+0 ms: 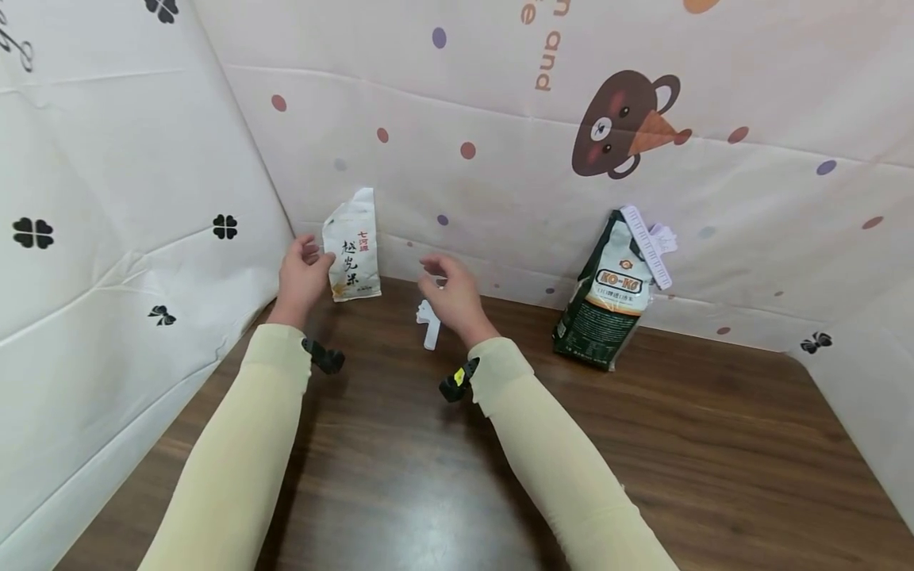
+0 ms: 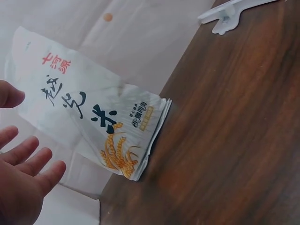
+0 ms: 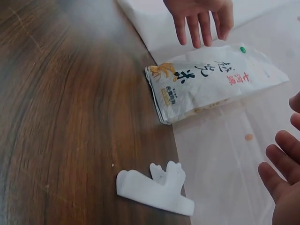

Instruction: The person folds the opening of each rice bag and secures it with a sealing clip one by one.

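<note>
A white paper-like rice bag (image 1: 355,258) (image 2: 79,108) with dark and red lettering and a printed grain ear stands upright against the back wall, its top slanting to a peak. Beside its left edge is my left hand (image 1: 303,274) (image 3: 201,16), fingers spread and relaxed, thumb close to the bag. My right hand (image 1: 457,297) (image 3: 287,171) hovers to the bag's right with fingers loosely bent and nothing held. Beneath and just left of that hand, a white bag clip (image 1: 431,329) (image 3: 154,190) lies on the brown wooden table (image 1: 385,444).
Farther right stands a dark green and white KO-KO bag (image 1: 607,305), leaning a little. A pale ruler-like clip (image 1: 648,247) sits across its top edge. Patterned white cloth (image 1: 500,182) walls the table at the back and both sides.
</note>
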Motion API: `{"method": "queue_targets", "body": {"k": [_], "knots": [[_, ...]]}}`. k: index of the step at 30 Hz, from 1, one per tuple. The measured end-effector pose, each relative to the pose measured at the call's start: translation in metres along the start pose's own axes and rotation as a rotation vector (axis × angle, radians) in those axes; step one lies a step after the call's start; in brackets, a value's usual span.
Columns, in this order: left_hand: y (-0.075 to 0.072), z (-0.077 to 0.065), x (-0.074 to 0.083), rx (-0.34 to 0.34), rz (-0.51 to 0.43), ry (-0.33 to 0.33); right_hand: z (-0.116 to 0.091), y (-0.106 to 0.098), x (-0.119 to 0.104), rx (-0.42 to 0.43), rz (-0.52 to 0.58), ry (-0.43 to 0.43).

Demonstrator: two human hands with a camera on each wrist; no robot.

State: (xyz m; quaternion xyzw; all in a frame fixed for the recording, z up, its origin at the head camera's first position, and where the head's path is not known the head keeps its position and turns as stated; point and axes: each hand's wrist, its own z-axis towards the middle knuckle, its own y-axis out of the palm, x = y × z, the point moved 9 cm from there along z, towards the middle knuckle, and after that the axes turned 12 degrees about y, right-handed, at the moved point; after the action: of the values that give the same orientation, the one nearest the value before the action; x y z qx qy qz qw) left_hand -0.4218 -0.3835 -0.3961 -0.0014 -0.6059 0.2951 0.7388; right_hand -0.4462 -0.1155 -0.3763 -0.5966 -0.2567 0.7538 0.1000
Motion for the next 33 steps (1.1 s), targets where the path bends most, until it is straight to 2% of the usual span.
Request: {"method": "queue_targets", "body": {"k": [3,8,12,18,25,30,33], "knots": [[0.001,0.004,0.001,0.005,-0.006,-0.005,0.002,0.004,-0.001,-0.017,0.000,0.015],[0.003,0.013,0.009,0.019,-0.013,0.051,0.004,0.010,-0.003,-0.056,0.021,0.036],[0.006,0.017,0.011,0.000,-0.007,0.082,0.004,0.018,-0.005,-0.092,0.027,0.058],[0.010,0.023,0.013,-0.015,-0.021,0.091,0.007,0.029,-0.009,-0.131,-0.013,0.092],[0.011,0.022,0.011,0.006,-0.011,0.105,0.010,0.040,-0.016,-0.161,-0.012,0.072],[0.007,0.016,0.011,0.024,-0.027,0.114,0.012,0.047,-0.018,-0.178,-0.036,0.090],[0.004,0.012,0.013,0.039,-0.019,0.140,0.014,0.051,-0.018,-0.184,-0.046,0.103]]}}
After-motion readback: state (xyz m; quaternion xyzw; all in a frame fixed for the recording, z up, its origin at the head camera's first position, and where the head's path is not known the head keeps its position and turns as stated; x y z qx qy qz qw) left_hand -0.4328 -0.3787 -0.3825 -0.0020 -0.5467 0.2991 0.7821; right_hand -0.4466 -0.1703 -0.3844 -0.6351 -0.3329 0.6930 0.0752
